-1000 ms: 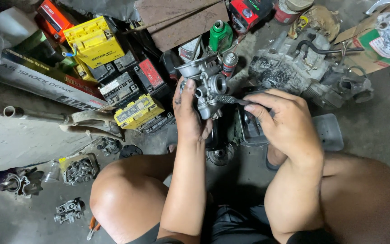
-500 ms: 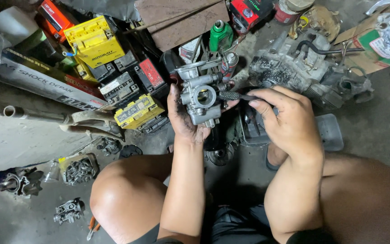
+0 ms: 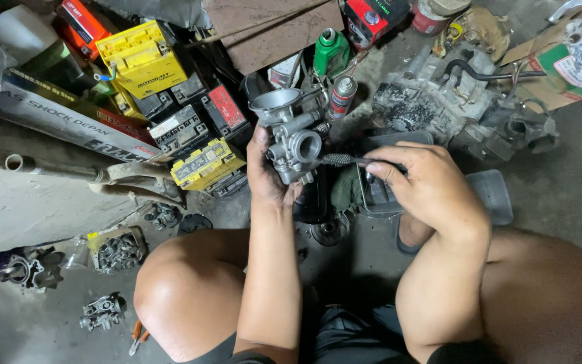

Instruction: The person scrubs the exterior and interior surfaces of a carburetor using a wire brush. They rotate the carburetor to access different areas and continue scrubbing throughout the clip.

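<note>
My left hand [image 3: 264, 176] grips a grey metal carburetor [image 3: 291, 129] from below and holds it upright above the floor. My right hand [image 3: 426, 185] pinches a thin tool with a knurled dark handle [image 3: 337, 160]. Its tip points left and meets the carburetor's lower right side. Both forearms reach out between my bare knees.
Yellow, black and red batteries [image 3: 146, 57] are piled at the back left. A green bottle [image 3: 330, 50] and a spray can [image 3: 341, 94] stand behind the carburetor. An engine block [image 3: 439, 101] lies at the back right. A dark tray [image 3: 385, 195] and small engine parts [image 3: 119, 249] lie on the concrete floor.
My left hand has turned the carburetor so its round openings face up and outward. My right hand has drawn back slightly, showing the tool's knurled handle against the carburetor.
</note>
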